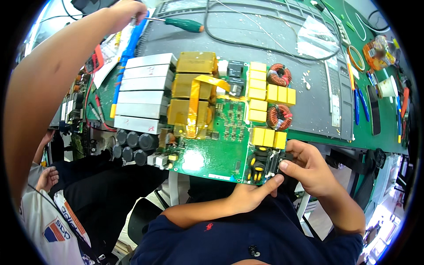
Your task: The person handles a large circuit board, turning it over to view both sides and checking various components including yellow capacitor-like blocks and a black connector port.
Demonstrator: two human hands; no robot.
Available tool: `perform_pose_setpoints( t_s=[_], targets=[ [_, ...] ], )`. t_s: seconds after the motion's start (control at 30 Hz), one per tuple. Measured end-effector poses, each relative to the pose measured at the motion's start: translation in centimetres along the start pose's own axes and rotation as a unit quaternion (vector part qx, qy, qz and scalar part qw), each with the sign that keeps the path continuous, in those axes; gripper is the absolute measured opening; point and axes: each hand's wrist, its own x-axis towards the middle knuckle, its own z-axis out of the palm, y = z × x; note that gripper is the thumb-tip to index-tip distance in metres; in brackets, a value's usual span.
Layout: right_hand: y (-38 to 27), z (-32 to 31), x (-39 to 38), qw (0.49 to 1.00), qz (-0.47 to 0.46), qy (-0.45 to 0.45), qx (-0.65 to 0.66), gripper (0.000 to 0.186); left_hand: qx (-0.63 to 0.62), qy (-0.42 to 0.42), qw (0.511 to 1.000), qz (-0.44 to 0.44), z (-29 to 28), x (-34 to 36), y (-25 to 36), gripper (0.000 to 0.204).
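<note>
A large green circuit board (225,157) spans the bench's front edge, carrying silver heatsinks (141,99), amber-taped blocks (190,62), yellow capacitors (258,112), red-wound toroids (279,75) and black cylindrical capacitors (137,150). My left hand (251,196) is closed on the board's lower edge near the right, thumb up by the black components, some fingers hidden underneath. My right hand (304,170) grips the lower right corner, thumb pressed by a black component. A co-worker's raised hand (128,13) at upper left is beside a green-handled screwdriver (185,25), apparently holding its shaft.
Under the board lies a grey mat (311,119) with cables and a plastic bag (311,39). On the green bench (384,137) are pens, pliers (362,101), a phone (373,115) and a paper cup (388,86). A co-worker's lower hand (46,179) is at left.
</note>
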Motion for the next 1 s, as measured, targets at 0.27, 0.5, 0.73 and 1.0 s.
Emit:
perform_pose_setpoints(
  t_s=[0.27,0.5,0.73,1.0],
  targets=[
    [0.4,0.7,-0.2,0.997,-0.022,0.053,-0.058,0.024,-0.028,0.006,0.999,0.015,0.3,-0.2,-0.5,0.014],
    [0.9,0.4,-0.2,0.997,-0.025,0.051,-0.051,0.023,-0.044,0.02,0.998,0.028,0.6,-0.2,-0.8,0.014],
    [1.1,0.3,0.0,0.999,-0.026,0.041,-0.019,0.028,-0.065,0.033,0.996,0.051,0.6,0.0,-0.8,0.016],
    [2.1,0.4,-0.1,0.996,-0.039,0.068,-0.033,0.031,-0.008,0.012,0.998,0.062,-0.1,-0.2,-0.6,0.026]
  ],
)
